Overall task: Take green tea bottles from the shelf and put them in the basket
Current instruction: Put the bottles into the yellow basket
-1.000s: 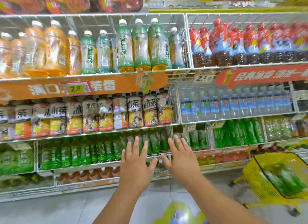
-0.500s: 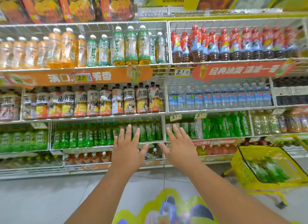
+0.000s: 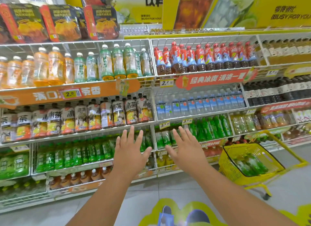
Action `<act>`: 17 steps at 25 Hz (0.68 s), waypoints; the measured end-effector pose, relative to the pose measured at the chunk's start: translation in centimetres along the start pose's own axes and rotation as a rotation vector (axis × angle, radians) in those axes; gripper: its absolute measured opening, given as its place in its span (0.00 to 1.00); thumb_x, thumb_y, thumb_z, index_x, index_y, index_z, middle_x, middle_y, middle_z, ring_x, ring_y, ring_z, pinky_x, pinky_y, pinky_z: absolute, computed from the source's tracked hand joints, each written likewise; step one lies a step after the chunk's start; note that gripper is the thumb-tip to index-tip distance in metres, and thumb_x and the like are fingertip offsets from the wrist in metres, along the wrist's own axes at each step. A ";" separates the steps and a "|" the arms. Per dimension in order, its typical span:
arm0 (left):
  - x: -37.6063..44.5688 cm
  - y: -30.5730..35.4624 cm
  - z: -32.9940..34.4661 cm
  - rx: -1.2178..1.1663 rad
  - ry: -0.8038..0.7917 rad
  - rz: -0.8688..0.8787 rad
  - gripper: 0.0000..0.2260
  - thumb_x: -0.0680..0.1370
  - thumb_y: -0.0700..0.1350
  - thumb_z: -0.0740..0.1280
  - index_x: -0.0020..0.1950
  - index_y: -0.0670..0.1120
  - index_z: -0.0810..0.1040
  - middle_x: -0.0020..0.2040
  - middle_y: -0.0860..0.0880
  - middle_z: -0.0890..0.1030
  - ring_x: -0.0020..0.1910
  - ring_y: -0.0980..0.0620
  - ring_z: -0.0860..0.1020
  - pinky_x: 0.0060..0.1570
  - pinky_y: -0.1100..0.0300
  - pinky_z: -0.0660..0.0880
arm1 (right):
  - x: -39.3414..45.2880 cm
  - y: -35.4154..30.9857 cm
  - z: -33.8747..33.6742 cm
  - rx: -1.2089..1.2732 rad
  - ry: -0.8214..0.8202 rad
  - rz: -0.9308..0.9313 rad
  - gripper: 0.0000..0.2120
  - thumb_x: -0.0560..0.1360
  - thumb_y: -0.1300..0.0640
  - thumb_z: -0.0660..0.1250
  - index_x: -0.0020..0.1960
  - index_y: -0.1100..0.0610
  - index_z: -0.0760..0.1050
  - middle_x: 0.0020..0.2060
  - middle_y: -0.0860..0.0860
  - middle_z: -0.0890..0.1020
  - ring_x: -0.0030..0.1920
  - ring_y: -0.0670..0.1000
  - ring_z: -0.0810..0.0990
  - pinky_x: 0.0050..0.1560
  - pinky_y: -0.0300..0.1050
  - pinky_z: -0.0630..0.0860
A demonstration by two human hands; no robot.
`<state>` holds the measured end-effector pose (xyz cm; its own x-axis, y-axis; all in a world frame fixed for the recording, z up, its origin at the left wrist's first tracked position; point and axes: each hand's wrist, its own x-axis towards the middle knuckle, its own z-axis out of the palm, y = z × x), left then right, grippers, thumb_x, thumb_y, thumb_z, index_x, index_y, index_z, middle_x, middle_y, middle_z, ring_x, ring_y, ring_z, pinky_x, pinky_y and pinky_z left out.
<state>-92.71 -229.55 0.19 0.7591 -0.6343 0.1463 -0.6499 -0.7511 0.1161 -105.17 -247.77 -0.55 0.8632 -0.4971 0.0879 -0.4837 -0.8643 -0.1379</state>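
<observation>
Green tea bottles (image 3: pixel 117 62) with white caps and green labels stand in a row on the top wire shelf, left of centre. My left hand (image 3: pixel 130 153) and my right hand (image 3: pixel 184 151) are both held out flat, fingers spread, in front of the lower shelves and well below those bottles. Neither hand holds or touches anything. A yellow basket (image 3: pixel 235 154) on wheels stands on the floor at the right, with several green bottles (image 3: pixel 250 165) lying inside it.
Orange drink bottles (image 3: pixel 42 69) fill the top shelf's left part, red-capped bottles (image 3: pixel 202 57) its right. Below are iced tea bottles (image 3: pixel 80 118), water bottles (image 3: pixel 198 104) and dark green bottles (image 3: pixel 74 155). Pale floor tiles (image 3: pixel 151 190) lie before the shelf.
The view has drawn back and tilted up, so more of the shelf top and the signs shows. Both hands stay open and spread, a little further apart from the shelf.
</observation>
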 end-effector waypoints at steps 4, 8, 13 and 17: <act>0.4 0.4 0.4 -0.034 -0.016 0.078 0.33 0.81 0.68 0.48 0.83 0.56 0.48 0.84 0.48 0.42 0.82 0.43 0.42 0.80 0.44 0.43 | -1.3 0.4 -0.2 -0.007 -0.012 0.084 0.39 0.80 0.30 0.45 0.84 0.49 0.44 0.83 0.50 0.44 0.82 0.53 0.42 0.81 0.55 0.46; 1.5 3.2 1.4 -0.067 -0.030 0.193 0.34 0.81 0.68 0.48 0.83 0.56 0.47 0.83 0.48 0.41 0.82 0.44 0.41 0.80 0.44 0.42 | -3.2 2.1 -1.0 -0.010 0.006 0.181 0.39 0.80 0.29 0.41 0.84 0.50 0.44 0.83 0.51 0.45 0.82 0.53 0.42 0.81 0.54 0.45; 2.4 11.4 3.3 -0.108 -0.036 0.363 0.33 0.81 0.68 0.49 0.83 0.56 0.48 0.84 0.47 0.43 0.82 0.43 0.43 0.80 0.44 0.44 | -6.8 8.6 -1.4 -0.010 0.048 0.329 0.41 0.78 0.29 0.41 0.84 0.50 0.47 0.83 0.52 0.49 0.82 0.54 0.45 0.81 0.53 0.48; 2.8 20.6 5.4 -0.139 -0.042 0.461 0.34 0.81 0.66 0.54 0.83 0.55 0.51 0.84 0.46 0.44 0.82 0.42 0.46 0.79 0.44 0.46 | -9.7 16.6 -1.3 0.065 0.067 0.464 0.47 0.71 0.26 0.35 0.84 0.49 0.47 0.83 0.52 0.48 0.82 0.55 0.46 0.81 0.52 0.49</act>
<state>-103.83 -247.80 -2.30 0.3901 -0.9042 0.1738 -0.9154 -0.3604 0.1795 -121.75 -257.35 -2.40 0.5453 -0.8357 0.0656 -0.8044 -0.5437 -0.2393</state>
